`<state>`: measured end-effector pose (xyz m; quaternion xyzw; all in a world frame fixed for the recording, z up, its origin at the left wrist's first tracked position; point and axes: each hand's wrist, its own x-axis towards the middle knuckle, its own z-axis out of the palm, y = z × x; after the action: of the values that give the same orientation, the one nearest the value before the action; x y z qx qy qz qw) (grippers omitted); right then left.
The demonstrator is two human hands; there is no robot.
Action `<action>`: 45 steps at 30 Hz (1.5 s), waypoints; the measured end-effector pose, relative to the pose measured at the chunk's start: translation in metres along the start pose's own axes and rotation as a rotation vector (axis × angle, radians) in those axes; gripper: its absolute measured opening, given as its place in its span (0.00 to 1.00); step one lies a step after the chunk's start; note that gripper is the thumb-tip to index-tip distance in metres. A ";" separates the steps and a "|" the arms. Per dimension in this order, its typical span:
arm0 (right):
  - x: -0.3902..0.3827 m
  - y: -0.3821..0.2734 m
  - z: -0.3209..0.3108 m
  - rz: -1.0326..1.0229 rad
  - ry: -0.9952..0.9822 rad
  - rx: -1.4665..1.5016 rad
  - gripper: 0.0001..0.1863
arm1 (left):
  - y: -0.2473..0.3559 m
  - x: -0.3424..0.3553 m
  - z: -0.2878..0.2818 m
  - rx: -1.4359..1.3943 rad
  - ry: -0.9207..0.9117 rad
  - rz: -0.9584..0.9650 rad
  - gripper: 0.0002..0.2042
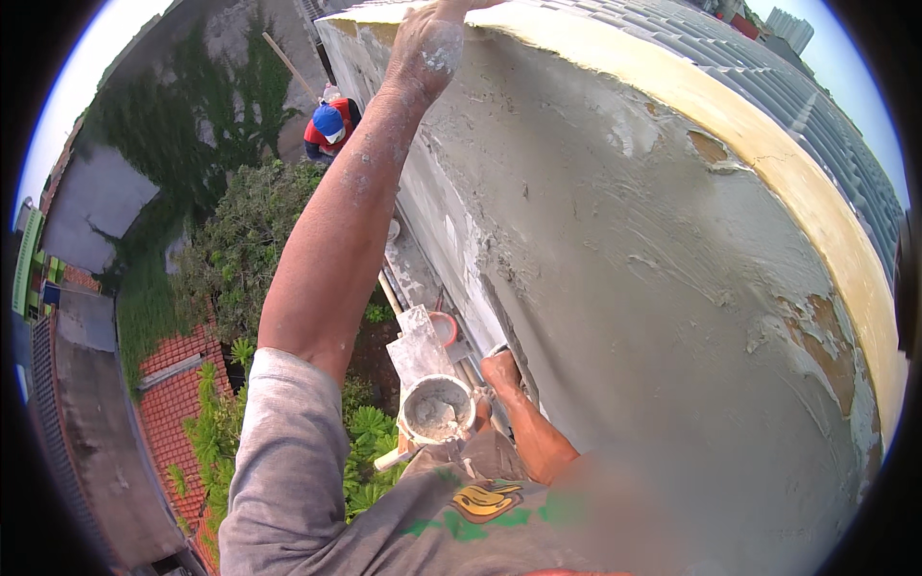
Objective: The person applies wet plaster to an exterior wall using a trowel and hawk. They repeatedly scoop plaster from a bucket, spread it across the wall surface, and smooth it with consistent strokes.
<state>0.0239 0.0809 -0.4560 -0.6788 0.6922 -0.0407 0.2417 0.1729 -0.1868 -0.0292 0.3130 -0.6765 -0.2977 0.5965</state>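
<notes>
My left arm stretches up to the top corner of the wall, where my left hand [427, 50], smeared with grey mortar, is at the pale yellow ledge [672, 82]. Its fingers are partly cut off by the frame's upper edge. Lower down, my right hand [501, 371] is closed at the wall's vertical corner. A small light-grey piece of a trowel [496, 350] shows at the fist; most of it is hidden. Wet grey plaster [615, 269] covers the wall face beside both hands. Just left of my right hand, a round bucket [438, 408] holds grey mortar.
A mortar-crusted board [420, 346] lies beyond the bucket, near pipes and a reddish round rim [443, 328]. Far below, a person in a blue cap [328, 121] is beside the wall. Trees [245, 226] and a red tiled roof [182, 384] lie below left. Corrugated roofing [759, 86] tops the wall.
</notes>
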 end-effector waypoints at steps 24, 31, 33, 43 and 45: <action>0.131 -0.033 0.004 -0.046 0.016 -0.042 0.06 | -0.041 0.004 0.028 -0.040 0.155 0.110 0.21; 0.112 -0.050 -0.035 0.228 0.247 0.298 0.10 | -0.078 0.018 0.014 0.136 0.202 0.260 0.19; 0.100 -0.055 -0.052 0.263 0.312 0.319 0.11 | -0.071 0.019 0.011 0.030 0.162 0.199 0.19; 0.018 0.000 -0.052 0.012 0.815 -0.019 0.04 | -0.074 0.021 0.007 0.279 0.199 0.179 0.18; -0.024 -0.007 -0.089 0.108 0.763 0.390 0.07 | -0.078 0.020 0.006 0.170 0.217 0.153 0.18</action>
<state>-0.0053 0.0790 -0.3688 -0.5194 0.7460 -0.4060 0.0938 0.1704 -0.2514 -0.0781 0.3405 -0.6526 -0.1575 0.6583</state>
